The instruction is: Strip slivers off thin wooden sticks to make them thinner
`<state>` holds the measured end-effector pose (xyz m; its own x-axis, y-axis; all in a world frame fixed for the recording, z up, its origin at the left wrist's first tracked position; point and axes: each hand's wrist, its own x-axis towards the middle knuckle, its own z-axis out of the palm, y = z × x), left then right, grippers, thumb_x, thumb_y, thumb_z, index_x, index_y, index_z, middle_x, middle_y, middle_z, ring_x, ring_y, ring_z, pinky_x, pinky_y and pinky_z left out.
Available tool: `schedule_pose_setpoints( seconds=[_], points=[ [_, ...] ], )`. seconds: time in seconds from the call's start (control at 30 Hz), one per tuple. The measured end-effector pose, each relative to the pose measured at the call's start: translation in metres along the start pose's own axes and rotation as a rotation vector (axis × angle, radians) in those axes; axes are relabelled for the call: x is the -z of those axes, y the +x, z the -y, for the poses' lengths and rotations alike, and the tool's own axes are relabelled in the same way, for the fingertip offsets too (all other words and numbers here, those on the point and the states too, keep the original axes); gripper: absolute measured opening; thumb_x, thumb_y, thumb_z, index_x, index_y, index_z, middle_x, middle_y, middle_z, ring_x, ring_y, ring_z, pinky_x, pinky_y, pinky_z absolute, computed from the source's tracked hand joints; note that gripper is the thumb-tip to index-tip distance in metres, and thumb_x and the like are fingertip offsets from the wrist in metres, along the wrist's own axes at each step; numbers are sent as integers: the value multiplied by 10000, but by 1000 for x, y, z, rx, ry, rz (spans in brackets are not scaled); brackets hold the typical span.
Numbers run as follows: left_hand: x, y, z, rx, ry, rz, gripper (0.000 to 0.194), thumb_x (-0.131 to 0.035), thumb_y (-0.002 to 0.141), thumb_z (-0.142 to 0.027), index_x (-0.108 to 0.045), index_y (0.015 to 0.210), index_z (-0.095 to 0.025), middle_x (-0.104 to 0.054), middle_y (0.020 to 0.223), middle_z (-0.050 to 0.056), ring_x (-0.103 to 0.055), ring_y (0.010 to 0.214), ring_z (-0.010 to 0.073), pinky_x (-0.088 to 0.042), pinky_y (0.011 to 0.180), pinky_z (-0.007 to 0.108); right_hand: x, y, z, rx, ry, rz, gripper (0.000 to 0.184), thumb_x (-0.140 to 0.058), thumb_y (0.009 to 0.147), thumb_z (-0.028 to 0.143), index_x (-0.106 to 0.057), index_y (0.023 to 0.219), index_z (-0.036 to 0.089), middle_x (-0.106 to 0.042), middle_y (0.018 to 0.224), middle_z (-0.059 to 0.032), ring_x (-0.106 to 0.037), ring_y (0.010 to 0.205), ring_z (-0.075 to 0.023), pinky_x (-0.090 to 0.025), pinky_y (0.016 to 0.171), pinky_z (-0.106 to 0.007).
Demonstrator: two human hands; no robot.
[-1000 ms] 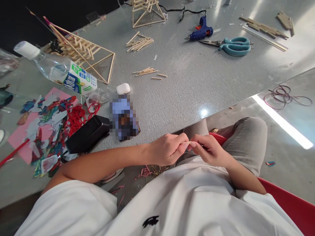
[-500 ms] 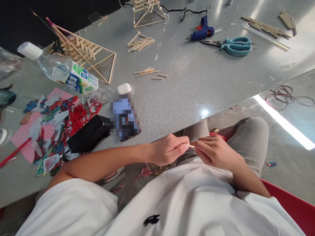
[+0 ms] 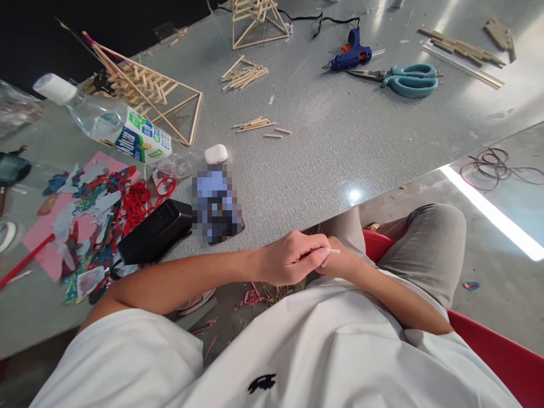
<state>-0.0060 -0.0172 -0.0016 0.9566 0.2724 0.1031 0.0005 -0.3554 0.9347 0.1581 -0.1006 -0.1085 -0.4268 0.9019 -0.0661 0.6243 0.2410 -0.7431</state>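
Note:
My left hand [image 3: 293,258] is closed in a pinch on a thin wooden stick [image 3: 334,251], whose tip pokes out to the right of the fingers. It hovers over my lap, just below the near edge of the grey table [image 3: 323,141]. My right hand [image 3: 340,265] lies tucked behind and under the left one; only its back and wrist show, and its fingers are hidden.
The table holds a stick pyramid frame [image 3: 144,93], a lying water bottle [image 3: 110,122], loose stick piles [image 3: 244,73], a blue glue gun [image 3: 351,54], teal scissors [image 3: 403,79], a white earbud case [image 3: 216,153], a black box [image 3: 155,231] and red rubber bands [image 3: 136,201]. I sit on a red chair [image 3: 501,354].
My right hand let go of the stick and slid down under the left hand. The left hand stays in place, still pinching the stick.

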Motion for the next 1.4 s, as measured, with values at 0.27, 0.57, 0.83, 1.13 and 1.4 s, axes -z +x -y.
schedule_pose_setpoints(
  seconds=[0.27, 0.57, 0.83, 1.13, 1.4],
  points=[
    [-4, -1, 6, -42, 121, 18, 301, -424, 1126, -277, -429, 829, -234, -423, 652, -68, -386, 539, 106, -339, 528, 257, 55, -39, 14, 227, 306, -296, 361, -390, 1175, 428, -495, 887, 235, -493, 693, 45, -437, 572, -131, -328, 595, -272],
    [-4, -1, 5, 12, 179, 14, 298, -386, 1128, -274, -394, 832, -241, -420, 646, -71, -390, 535, 106, -330, 533, 258, 61, -40, 19, 272, 183, -231, 416, -317, 1206, 374, -431, 826, 247, -404, 675, 57, -335, 526, -120, -257, 562, -303],
    [-4, -2, 5, 23, 173, 46, 295, -384, 1122, -277, -406, 831, -234, -412, 681, -65, -399, 568, 110, -350, 575, 265, 67, -45, 22, 347, -10, -241, 375, -302, 1203, 298, -413, 848, 253, -408, 680, 55, -328, 540, -136, -241, 562, -311],
    [0, -1, 3, -1, 32, 61, 299, -413, 1114, -260, -425, 817, -224, -392, 672, -74, -360, 550, 94, -325, 544, 246, 63, -50, 31, 348, -302, -380, 261, -391, 1080, 133, -478, 858, 241, -491, 618, 51, -397, 509, -141, -281, 551, -297],
    [0, -1, 4, 35, 13, 33, 310, -417, 1119, -304, -447, 822, -222, -382, 637, -80, -337, 533, 94, -312, 522, 239, 79, -55, 17, 317, -378, -567, 216, -509, 1082, 70, -684, 1170, 162, -675, 700, 36, -576, 577, -115, -374, 590, -261]
  ],
)
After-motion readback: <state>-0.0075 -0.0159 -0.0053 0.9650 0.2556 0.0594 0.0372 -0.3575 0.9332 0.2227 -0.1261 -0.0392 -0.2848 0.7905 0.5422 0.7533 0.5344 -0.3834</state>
